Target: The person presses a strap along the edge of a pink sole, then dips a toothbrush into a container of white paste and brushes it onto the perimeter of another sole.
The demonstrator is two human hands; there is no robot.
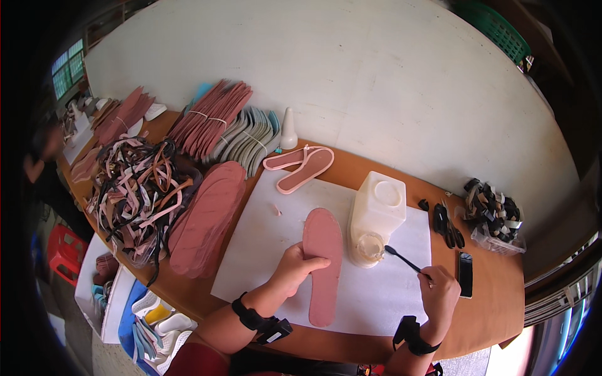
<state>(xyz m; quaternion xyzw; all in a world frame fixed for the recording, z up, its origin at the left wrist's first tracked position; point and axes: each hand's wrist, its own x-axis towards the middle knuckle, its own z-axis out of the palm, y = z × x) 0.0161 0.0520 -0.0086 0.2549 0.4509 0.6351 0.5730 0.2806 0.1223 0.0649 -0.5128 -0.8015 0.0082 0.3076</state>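
Note:
My left hand [295,269] is closed round the edge of a pink insole [325,276], its thumb lying on top. The insole stands lengthwise over a white sheet [251,250]. In my right hand [441,294] is a thin black-handled brush [404,258]. Its tip points left, beside the round mouth of a white plastic glue container [369,245]. Whether the tip touches the rim I cannot tell. A boxy white plastic jug body [380,203] rises behind that mouth. Farther back lies a pair of pink-edged insole pieces [301,166].
Left of the sheet are stacked pink insoles [210,213], a heap of straps [141,194], and bundled pink [213,119] and grey insoles [251,135]. A white cone [288,128] stands behind. At right are scissors [446,227], a phone [464,274] and a strap-filled plastic box [495,235]. Another person [53,169] is far left.

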